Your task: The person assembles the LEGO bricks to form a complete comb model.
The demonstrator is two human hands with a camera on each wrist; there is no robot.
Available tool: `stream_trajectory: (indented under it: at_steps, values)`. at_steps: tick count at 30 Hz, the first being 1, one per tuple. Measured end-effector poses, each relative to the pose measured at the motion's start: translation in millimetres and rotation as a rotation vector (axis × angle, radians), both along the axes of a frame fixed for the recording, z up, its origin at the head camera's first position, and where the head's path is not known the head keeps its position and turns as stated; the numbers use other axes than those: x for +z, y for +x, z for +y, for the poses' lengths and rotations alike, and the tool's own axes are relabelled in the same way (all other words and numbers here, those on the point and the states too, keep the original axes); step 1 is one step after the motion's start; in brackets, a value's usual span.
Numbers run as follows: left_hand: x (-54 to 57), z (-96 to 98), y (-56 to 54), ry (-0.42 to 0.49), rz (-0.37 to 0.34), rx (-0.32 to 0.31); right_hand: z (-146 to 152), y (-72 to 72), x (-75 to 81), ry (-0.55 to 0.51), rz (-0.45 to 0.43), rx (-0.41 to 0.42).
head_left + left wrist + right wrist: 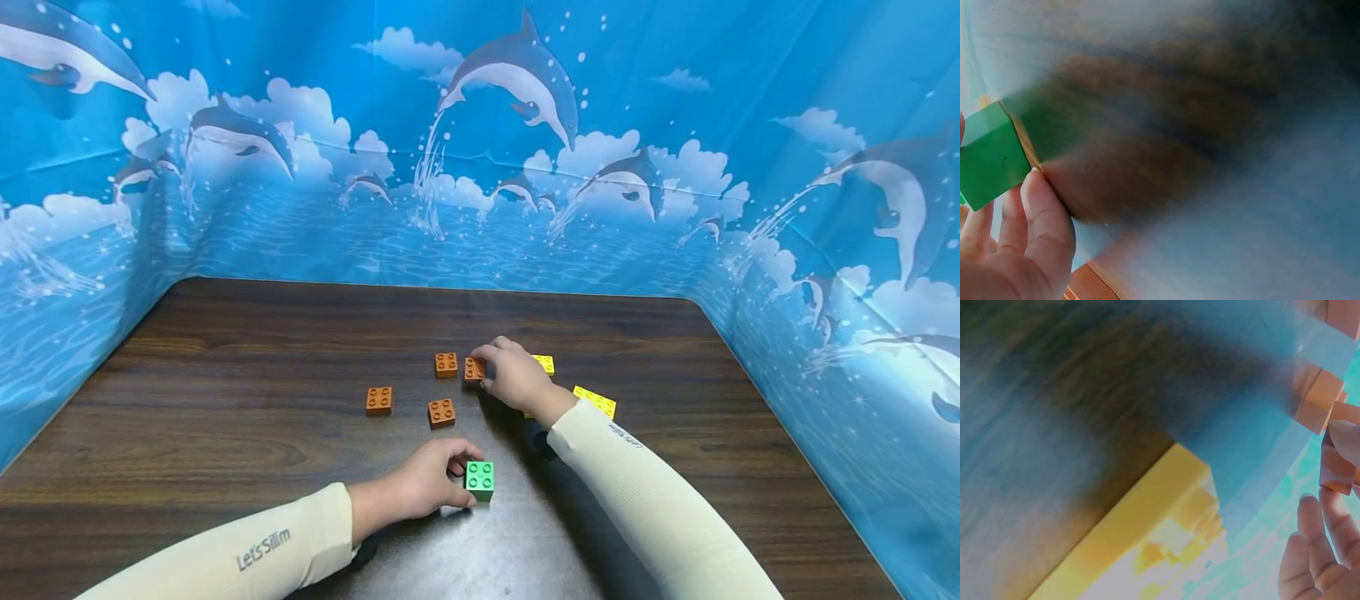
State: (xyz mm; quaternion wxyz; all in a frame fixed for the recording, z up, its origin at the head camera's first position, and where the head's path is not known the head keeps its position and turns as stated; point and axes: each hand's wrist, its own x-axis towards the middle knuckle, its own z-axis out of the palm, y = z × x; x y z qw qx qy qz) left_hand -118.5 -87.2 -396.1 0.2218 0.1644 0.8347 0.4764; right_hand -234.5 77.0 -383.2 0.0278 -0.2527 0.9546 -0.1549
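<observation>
On the near part of the table, my left hand (429, 479) holds a green toy brick (480, 480) with four studs between thumb and fingers. The left wrist view shows the thumb at the lower edge of that green brick (997, 159). Farther off, my right hand (517, 377) pinches an orange toy brick (474, 372). In the right wrist view the thumb lies over this orange brick (1336, 465), with fingertips below it. Loose orange bricks lie to its left: one close by (446, 365), one nearer me (442, 412), one farthest left (378, 401).
A long yellow brick (596, 402) lies beside the right wrist. Another yellow brick (546, 364) is partly hidden behind the right hand, and a yellow edge (528, 415) shows beneath it. A blue dolphin-print curtain (480, 208) borders the dark wooden table (262, 358).
</observation>
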Motion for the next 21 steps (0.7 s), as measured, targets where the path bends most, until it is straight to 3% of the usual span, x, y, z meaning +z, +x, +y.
stream_trajectory:
  at_steps: [9,21]
  values:
    - [-0.1,-1.4,-0.2,-0.008,0.031,-0.001,12.4,18.5,9.5,-0.014,0.088,0.042]
    - [0.5,-0.5,0.1,-0.016,0.035,0.001,29.7,57.3,15.9,-0.076,0.073,0.068]
